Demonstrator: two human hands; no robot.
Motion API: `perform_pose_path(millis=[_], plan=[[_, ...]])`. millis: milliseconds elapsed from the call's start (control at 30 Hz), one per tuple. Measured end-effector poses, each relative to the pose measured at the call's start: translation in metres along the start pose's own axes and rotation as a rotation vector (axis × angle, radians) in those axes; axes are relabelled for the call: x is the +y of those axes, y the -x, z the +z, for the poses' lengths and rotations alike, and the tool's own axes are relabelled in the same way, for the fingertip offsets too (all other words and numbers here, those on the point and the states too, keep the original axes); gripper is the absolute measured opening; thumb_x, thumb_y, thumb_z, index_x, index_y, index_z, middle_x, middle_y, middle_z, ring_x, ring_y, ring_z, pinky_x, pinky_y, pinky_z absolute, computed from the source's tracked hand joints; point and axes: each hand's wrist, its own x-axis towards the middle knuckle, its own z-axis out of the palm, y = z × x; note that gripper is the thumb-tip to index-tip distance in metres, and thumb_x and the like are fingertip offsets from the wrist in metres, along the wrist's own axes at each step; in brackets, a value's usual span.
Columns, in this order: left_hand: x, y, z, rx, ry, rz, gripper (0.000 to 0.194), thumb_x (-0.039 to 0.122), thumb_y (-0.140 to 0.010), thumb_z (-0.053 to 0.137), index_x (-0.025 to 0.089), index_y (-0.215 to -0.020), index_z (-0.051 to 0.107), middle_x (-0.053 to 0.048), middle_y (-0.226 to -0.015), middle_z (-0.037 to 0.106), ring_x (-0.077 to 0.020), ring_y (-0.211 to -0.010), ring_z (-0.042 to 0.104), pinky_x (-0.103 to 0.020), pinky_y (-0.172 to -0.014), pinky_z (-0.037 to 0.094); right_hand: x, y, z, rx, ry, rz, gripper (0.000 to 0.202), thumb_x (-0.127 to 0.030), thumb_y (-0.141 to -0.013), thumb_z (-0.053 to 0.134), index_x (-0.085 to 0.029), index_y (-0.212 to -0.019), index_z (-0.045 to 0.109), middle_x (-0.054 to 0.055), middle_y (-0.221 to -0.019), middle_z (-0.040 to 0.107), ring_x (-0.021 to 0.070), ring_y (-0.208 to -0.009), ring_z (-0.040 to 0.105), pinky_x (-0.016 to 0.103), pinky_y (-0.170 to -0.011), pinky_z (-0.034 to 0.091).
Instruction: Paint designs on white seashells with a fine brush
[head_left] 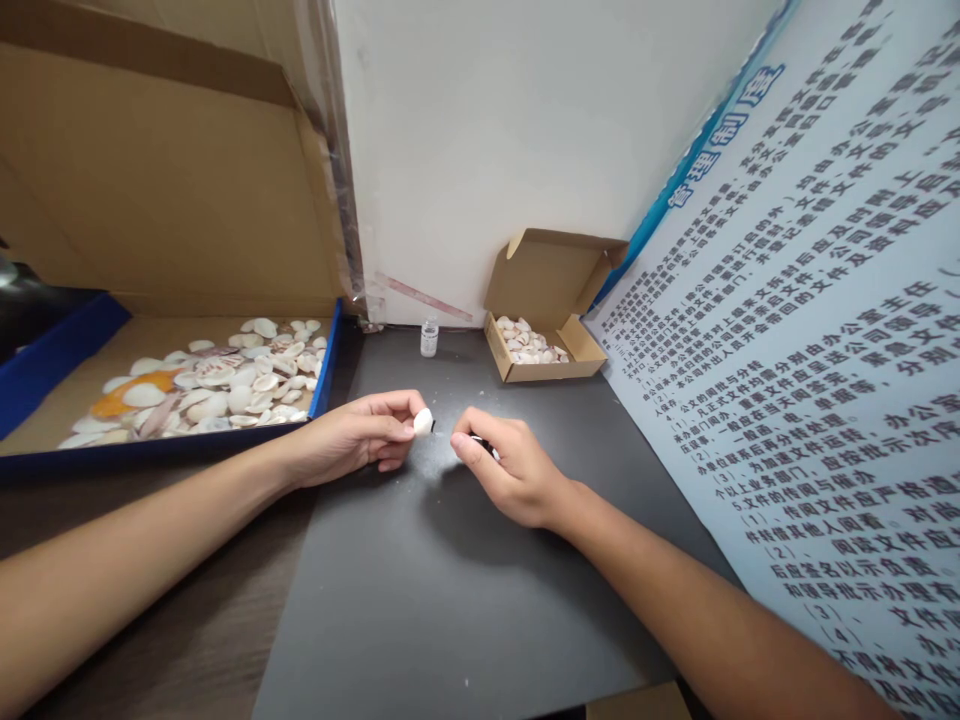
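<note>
Between the thumb and fingers of my left hand (367, 432) is a small white seashell (423, 422), held above the dark mat. A small dark spot shows at the shell's right edge; I cannot tell what it is. My right hand (514, 462) is closed around a small black-and-white object (486, 446), mostly covered by the fingers, so its kind is unclear. The two hands face each other with a short gap between them. Pale dust and specks lie on the grey mat (450, 600) beneath them.
At left, a large blue-edged cardboard box (324, 365) stands open with many shells inside. A small clear bottle (428, 338) with a white label is near the wall. Back right, a small open carton (551, 372) holds more shells. A printed board (810, 330) leans along the right.
</note>
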Motion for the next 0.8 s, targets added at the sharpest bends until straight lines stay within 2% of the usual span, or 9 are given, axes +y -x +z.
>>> perform_pose_path(millis=[133, 400, 533, 800], plan=[[-0.0001, 0.0001, 0.0005, 0.005, 0.006, 0.001, 0.012, 0.02, -0.078, 0.07, 0.017, -0.078, 0.059, 0.003, -0.067, 0.048, -0.0075, -0.055, 0.04, -0.019, -0.05, 0.036, -0.0003, -0.0002, -0.0004, -0.038, 0.002, 0.011, 0.023, -0.027, -0.1, 0.043, -0.02, -0.078, 0.047, -0.004, -0.068, 0.049, 0.01, -0.062, 0.044, 0.022, -0.061, 0.034], [0.0009, 0.0003, 0.0015, 0.011, 0.0, -0.003, 0.012, 0.02, -0.078, 0.07, 0.017, -0.078, 0.059, 0.003, -0.066, 0.049, -0.008, -0.055, 0.04, -0.019, -0.05, 0.036, 0.0013, -0.0011, 0.0021, 0.104, 0.006, -0.033, 0.02, -0.027, -0.099, 0.046, -0.02, -0.08, 0.047, -0.004, -0.068, 0.048, 0.0099, -0.061, 0.044, 0.022, -0.061, 0.034], [0.0012, 0.0004, 0.0014, 0.004, 0.0, 0.0, 0.013, 0.02, -0.078, 0.07, 0.017, -0.077, 0.058, 0.003, -0.066, 0.048, -0.0077, -0.054, 0.039, -0.019, -0.05, 0.035, 0.0013, -0.001, 0.0022, 0.13, 0.002, -0.045, 0.02, -0.027, -0.099, 0.046, -0.02, -0.081, 0.048, -0.004, -0.068, 0.048, 0.0101, -0.061, 0.043, 0.022, -0.06, 0.034], [0.0002, 0.0007, 0.0016, 0.02, 0.003, 0.0, 0.012, 0.019, -0.078, 0.069, 0.017, -0.079, 0.058, 0.003, -0.068, 0.049, -0.0085, -0.055, 0.04, -0.02, -0.05, 0.035, -0.0025, 0.0003, -0.0001, -0.037, 0.011, 0.028, 0.023, -0.027, -0.099, 0.044, -0.02, -0.077, 0.047, -0.004, -0.067, 0.049, 0.0104, -0.061, 0.044, 0.023, -0.061, 0.034]])
